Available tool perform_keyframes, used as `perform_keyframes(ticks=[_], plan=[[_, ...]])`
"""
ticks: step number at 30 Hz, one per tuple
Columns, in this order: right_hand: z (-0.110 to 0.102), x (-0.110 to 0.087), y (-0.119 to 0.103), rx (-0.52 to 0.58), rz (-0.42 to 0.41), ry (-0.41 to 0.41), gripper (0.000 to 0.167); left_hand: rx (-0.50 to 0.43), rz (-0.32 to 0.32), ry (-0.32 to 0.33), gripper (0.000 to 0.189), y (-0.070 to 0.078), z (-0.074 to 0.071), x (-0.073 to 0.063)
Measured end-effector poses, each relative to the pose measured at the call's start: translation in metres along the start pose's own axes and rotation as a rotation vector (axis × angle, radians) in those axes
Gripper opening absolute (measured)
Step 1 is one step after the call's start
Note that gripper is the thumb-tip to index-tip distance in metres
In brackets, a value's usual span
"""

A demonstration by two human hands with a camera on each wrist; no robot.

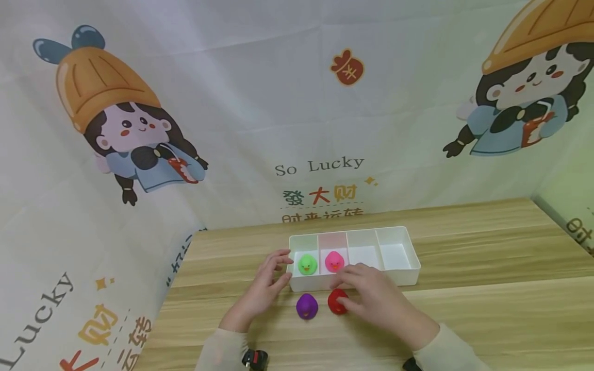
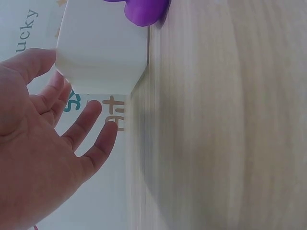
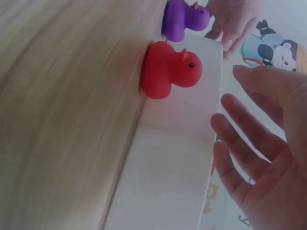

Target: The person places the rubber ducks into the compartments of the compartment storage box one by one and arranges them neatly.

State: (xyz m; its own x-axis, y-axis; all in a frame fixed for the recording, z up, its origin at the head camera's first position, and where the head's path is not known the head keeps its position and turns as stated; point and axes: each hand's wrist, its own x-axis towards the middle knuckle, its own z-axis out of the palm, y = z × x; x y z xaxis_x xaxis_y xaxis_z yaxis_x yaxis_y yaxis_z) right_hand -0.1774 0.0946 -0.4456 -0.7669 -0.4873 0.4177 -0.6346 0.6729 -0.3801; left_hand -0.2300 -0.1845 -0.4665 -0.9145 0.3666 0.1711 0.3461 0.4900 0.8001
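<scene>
My left hand (image 1: 261, 292) is at the left end of a white four-compartment tray (image 1: 400, 256), fingertips right at its rim. Its fingers are spread and relaxed in the left wrist view. My right hand (image 1: 379, 298) hovers over the tray's front edge, beside a red rubber duck (image 1: 335, 305); its thumb overlaps the duck in the head view. In the right wrist view, a gap shows between the loosely bent fingers and the red duck (image 3: 160, 72). A green duck (image 1: 307, 264) sits in the leftmost compartment, a pink duck (image 1: 334, 262) in the second. A purple duck (image 1: 307, 307) stands before the tray.
The tray rests on a wood-grain table (image 1: 482, 247). Behind the table hangs a pale cloth (image 1: 260, 129) printed with cartoon figures and lettering. It also runs along the left side. Dark wrist devices, one being a black strap (image 1: 255, 359), sit at both sleeves.
</scene>
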Motion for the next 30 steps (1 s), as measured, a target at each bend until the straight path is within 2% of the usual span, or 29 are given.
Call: perform_keyframes(ticks=[7, 16, 30], plan=[[0.003, -0.001, -0.002, -0.035, 0.067, -0.099, 0.026, -0.015, -0.015, 0.006, 0.024, 0.001, 0.000, 0.001], [0.008, -0.003, -0.001, -0.084, 0.075, -0.112, 0.030, -0.014, -0.025, 0.007, 0.025, 0.001, 0.001, 0.000], [0.012, -0.003, 0.002, -0.050, 0.046, -0.123, 0.025, -0.028, -0.036, 0.012, 0.025, 0.002, 0.001, 0.000]])
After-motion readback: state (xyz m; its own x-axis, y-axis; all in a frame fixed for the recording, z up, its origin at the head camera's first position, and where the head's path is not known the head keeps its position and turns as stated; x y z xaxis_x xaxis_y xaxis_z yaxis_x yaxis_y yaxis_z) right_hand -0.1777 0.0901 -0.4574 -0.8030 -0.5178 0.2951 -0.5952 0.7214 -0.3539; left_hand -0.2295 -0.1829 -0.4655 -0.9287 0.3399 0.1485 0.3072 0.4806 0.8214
